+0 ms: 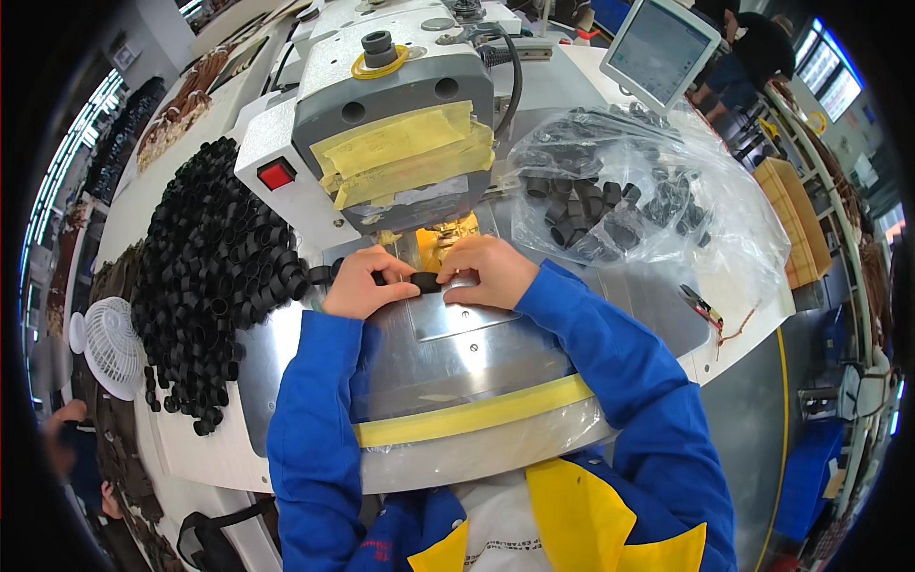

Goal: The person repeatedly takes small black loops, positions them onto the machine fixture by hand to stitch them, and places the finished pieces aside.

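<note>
Both my hands meet at the front of a sewing machine (396, 143) with yellow tape on its head. A short black fabric loop (425, 282) is pinched between them on the metal plate (467, 321). My left hand (367, 284) grips its left side, thumb and fingers closed. My right hand (486, 272) closes on its right side. Just behind the fingers, the lit needle area (443, 238) glows yellow; its details are hard to make out. A large heap of similar black loops (210, 248) lies left of my left hand, some reaching close to it.
A clear plastic bag (658, 191) with more black loops lies at the right. Near the right edge are red-handled snips (702, 307). A screen (660, 52) stands behind, a white fan (112, 348) at far left. Yellow tape (477, 412) crosses the front edge. Other people are in the background.
</note>
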{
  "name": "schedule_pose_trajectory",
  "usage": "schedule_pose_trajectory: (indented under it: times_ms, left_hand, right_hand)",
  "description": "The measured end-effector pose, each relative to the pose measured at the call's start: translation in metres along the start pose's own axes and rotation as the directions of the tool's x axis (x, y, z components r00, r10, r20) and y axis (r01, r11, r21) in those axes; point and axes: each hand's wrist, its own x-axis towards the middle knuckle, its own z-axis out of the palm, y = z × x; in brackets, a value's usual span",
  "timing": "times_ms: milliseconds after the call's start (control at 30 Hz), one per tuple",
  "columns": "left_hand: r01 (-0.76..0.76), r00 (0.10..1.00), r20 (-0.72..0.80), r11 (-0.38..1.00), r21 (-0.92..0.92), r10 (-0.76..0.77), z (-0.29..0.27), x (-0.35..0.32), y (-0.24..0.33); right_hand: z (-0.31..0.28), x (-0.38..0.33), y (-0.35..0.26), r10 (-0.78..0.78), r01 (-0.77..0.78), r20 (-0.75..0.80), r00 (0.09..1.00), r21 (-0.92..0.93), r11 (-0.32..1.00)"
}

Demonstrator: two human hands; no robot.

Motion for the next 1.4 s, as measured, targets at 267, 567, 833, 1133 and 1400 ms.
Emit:
schedule_pose_trajectory:
  times_ms: [267,567,833,1133,1400]
  left_hand:
    - [-0.004,0.989,-0.150,0.999,-0.035,-0.001,-0.023,-0.008,-0.007]
    - [-0.227,0.920,-0.318,0.973,0.039,0.228,-0.027,-0.011,-0.007]
    - [-0.140,0.974,-0.214,0.927,-0.349,0.067,0.031,-0.011,0.038]
    - [-0.345,0.849,-0.261,0.855,0.387,0.460,0.034,-0.008,0.035]
    - [-0.395,0.870,-0.140,0.839,0.375,0.472,0.028,0.010,0.011]
  right_hand:
    - [-0.057,-0.004,0.032,0.023,-0.433,-0.467,0.884,-0.800,0.416]
    - [-0.061,0.003,0.030,-0.047,-0.359,-0.541,0.840,-0.618,0.699]
    - [0.007,-0.002,-0.013,0.182,-0.145,-0.178,0.967,0.205,0.968]
    - [-0.010,0.006,0.004,0.395,-0.408,0.158,0.905,0.590,0.697]
    - [-0.012,0.003,0.011,0.315,-0.304,-0.048,0.948,0.165,0.938]
